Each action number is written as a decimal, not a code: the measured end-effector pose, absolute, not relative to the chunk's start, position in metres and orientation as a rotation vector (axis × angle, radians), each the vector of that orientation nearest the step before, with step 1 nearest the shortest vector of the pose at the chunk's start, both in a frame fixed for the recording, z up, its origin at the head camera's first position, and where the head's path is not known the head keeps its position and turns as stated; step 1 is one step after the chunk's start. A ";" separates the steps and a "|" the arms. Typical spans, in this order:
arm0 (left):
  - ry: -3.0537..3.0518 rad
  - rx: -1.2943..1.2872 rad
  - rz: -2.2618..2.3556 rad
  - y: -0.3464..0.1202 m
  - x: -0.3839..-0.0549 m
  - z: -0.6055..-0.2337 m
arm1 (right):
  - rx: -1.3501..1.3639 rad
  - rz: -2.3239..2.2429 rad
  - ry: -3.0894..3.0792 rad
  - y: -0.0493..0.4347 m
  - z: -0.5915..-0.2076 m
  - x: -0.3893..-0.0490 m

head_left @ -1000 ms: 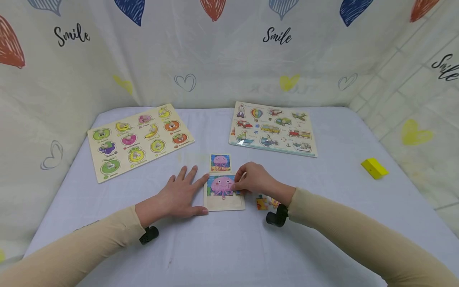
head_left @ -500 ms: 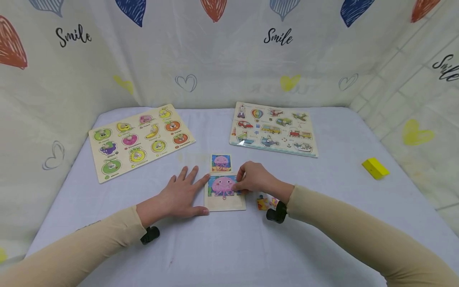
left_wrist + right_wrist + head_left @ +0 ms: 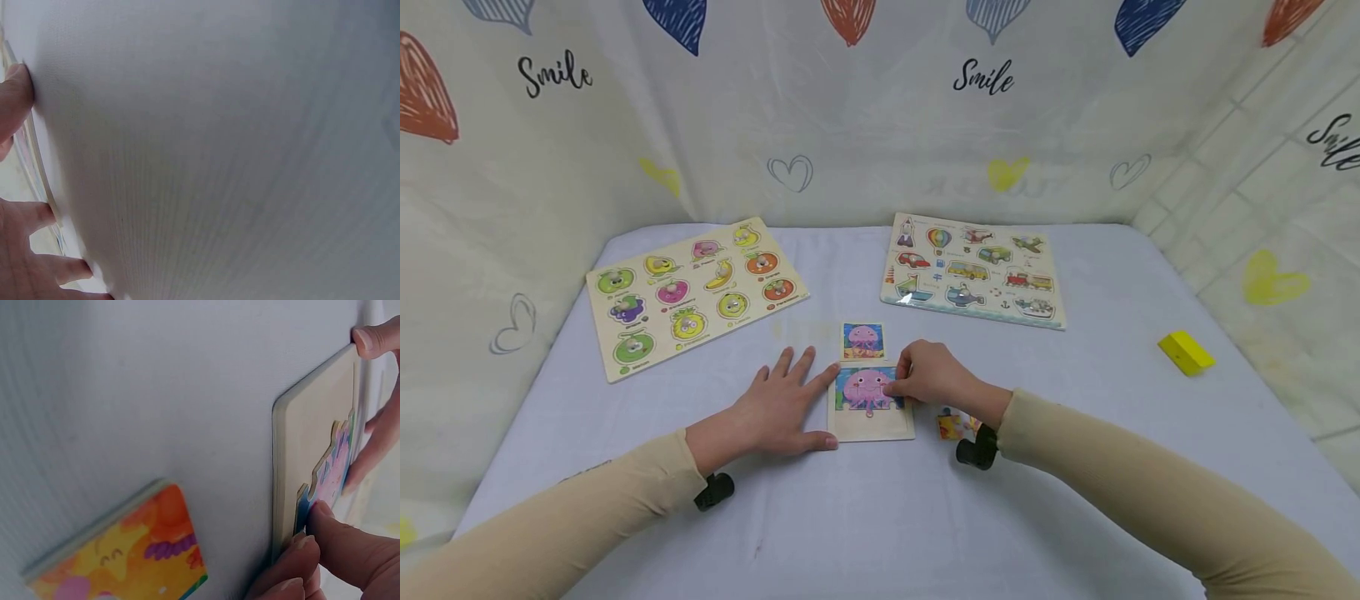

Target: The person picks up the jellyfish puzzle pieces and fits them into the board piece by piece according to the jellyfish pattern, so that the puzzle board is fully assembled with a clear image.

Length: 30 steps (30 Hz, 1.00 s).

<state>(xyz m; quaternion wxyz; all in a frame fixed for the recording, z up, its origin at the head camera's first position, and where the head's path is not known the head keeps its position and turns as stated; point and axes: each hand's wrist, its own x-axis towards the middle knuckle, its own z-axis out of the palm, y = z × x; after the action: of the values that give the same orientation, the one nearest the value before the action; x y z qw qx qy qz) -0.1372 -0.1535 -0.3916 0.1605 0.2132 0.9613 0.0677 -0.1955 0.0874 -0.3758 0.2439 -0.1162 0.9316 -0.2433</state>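
A wooden puzzle board lies mid-table, its upper part filled with a pink jellyfish picture and its lower part bare wood. My left hand lies flat with fingers spread, thumb and index fingertip at the board's left edge. At the right side, my right hand pinches a puzzle piece at the picture's end; the thumb presses on its face and the curled fingers sit by the board's edge. A jellyfish picture card lies just beyond the board. Loose puzzle pieces lie partly hidden under the right wrist.
A fruit puzzle board lies at the back left, and a vehicle puzzle board at the back right. Far right on the table is a yellow block. A printed curtain hangs behind and along the sides.
Both hands stay almost in place. The right hand has shifted very slightly at the piece, and the whole head view has drifted a little.
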 end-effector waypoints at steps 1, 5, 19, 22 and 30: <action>2.745 0.610 0.192 -0.153 -0.137 -0.391 | -0.315 -0.662 2.546 0.087 -0.376 -0.196; 2.743 0.610 0.193 -0.153 -0.137 -0.390 | -0.313 -0.651 2.557 0.086 -0.375 -0.195; 2.741 0.607 0.208 -0.153 -0.136 -0.391 | -0.401 -0.641 2.566 0.091 -0.377 -0.193; 2.741 0.607 0.207 -0.153 -0.136 -0.391 | -0.404 -0.655 2.564 0.091 -0.377 -0.193; 2.740 0.607 0.210 -0.153 -0.135 -0.390 | -0.454 -0.643 2.581 0.091 -0.379 -0.194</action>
<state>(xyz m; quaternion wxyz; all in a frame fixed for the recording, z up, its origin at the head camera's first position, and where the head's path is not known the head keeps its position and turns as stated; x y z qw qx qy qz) -0.1354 -0.1532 -0.3902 0.1631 0.2129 0.9605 0.0737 -0.1941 0.0910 -0.3792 0.2198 -0.1640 0.9331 -0.2326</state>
